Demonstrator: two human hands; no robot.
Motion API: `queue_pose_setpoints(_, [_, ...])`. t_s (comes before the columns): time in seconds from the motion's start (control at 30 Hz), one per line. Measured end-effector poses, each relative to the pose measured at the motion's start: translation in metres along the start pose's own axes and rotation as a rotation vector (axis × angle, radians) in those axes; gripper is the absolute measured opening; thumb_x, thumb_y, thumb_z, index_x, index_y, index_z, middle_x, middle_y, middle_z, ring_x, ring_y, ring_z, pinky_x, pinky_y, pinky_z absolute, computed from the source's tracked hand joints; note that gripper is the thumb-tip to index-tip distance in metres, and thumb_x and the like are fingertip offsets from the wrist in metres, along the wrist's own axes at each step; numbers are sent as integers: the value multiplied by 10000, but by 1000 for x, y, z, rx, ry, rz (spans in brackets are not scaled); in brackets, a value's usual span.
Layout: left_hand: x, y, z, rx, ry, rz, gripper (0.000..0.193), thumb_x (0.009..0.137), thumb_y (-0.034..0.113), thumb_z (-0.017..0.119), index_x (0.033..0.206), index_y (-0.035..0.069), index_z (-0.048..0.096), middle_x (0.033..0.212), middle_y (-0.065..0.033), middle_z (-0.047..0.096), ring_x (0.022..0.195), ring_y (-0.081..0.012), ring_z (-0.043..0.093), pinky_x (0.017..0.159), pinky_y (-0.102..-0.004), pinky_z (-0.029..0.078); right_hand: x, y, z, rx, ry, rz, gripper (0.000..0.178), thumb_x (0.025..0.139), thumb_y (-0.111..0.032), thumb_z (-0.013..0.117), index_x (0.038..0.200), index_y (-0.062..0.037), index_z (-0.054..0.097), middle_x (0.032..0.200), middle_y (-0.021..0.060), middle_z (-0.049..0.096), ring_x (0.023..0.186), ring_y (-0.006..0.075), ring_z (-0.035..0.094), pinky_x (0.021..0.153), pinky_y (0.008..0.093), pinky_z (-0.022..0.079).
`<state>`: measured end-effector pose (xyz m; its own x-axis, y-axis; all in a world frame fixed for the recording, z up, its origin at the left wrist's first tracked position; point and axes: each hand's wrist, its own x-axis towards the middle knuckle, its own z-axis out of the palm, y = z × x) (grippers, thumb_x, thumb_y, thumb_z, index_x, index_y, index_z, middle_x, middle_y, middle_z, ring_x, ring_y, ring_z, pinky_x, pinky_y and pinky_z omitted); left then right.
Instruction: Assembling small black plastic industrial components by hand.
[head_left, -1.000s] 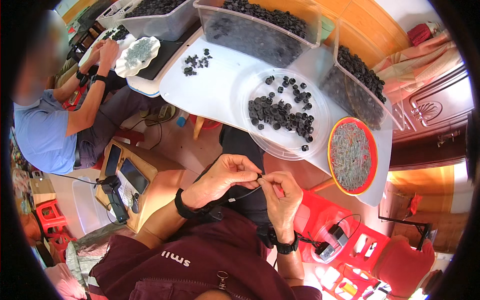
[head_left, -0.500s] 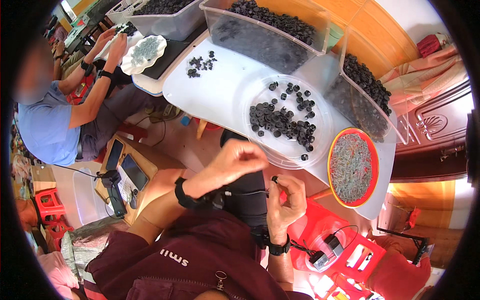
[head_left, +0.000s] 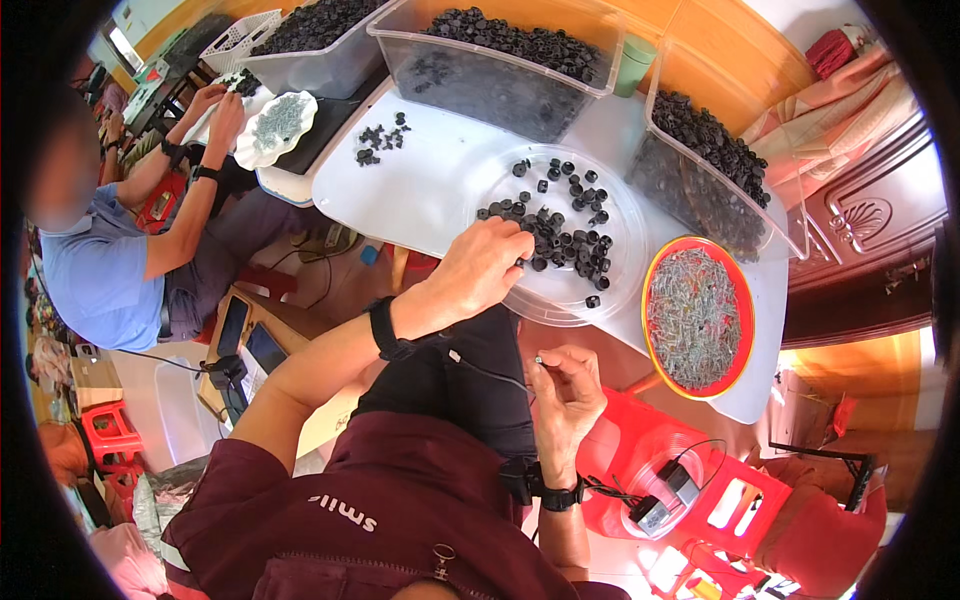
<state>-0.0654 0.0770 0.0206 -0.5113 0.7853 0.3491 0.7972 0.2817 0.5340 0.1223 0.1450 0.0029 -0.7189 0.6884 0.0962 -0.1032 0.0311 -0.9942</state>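
Over the near left side of a round clear plastic lid (head_left: 625,290), my left hand (head_left: 478,268) has its fingers bent down at the small round black plastic parts (head_left: 565,245). Its fingers are pressed together, and what they pinch, if anything, is hidden. Closer to my body, my right hand (head_left: 568,398) is raised with thumb and forefinger pinched. A tiny silvery piece (head_left: 538,360), perhaps the end of a screw, shows at the fingertips. Right of the lid stands a red bowl with a yellow rim (head_left: 748,345), full of thin silvery screws (head_left: 695,315).
Clear bins (head_left: 480,85) of black parts line the white table's (head_left: 340,185) back; another bin (head_left: 700,180) stands at right. A small group of black parts (head_left: 380,138) lies left. A co-worker (head_left: 110,240) sits at left by a scalloped white dish (head_left: 250,150). A red stool (head_left: 640,440) holds chargers.
My left hand has moved forward from beside my right hand to the parts on the lid. A dark piece showed at my right fingertips before; a silvery one shows now. The view shifted slightly.
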Motion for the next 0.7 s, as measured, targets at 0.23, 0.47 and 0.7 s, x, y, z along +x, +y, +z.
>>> queue_pose_setpoints(0.23, [-2, -5, -3, -140, 50, -40, 224, 708, 1, 663, 920, 48, 606, 790, -91, 560, 744, -232, 578, 673, -328, 465, 0, -4, 3, 43, -23, 67, 217, 733, 130, 632, 912, 6, 636, 959, 47, 547, 825, 114, 600, 729, 217, 504])
queue_pose_setpoints(0.47, [-20, -6, -29, -1451, -183, -514, 120, 851, 54, 577, 954, 0, 606, 948, -89, 627, 835, -176, 644, 778, -266, 518, 3, -10, 5, 236, -21, 143, 227, 735, 155, 612, 926, 32, 619, 976, 46, 530, 819, 123, 590, 786, 240, 505])
queue_pose_setpoints(0.7, [-55, 15, -36, -1742, -185, -658, 195, 884, 98, 535, 1034, -17, 585, 1000, -128, 619, 877, -170, 636, 805, -247, 519, 2, -23, 22, 290, -80, 115, 238, 737, 145, 618, 944, 28, 622, 911, 33, 529, 775, 95, 557, 721, 213, 493])
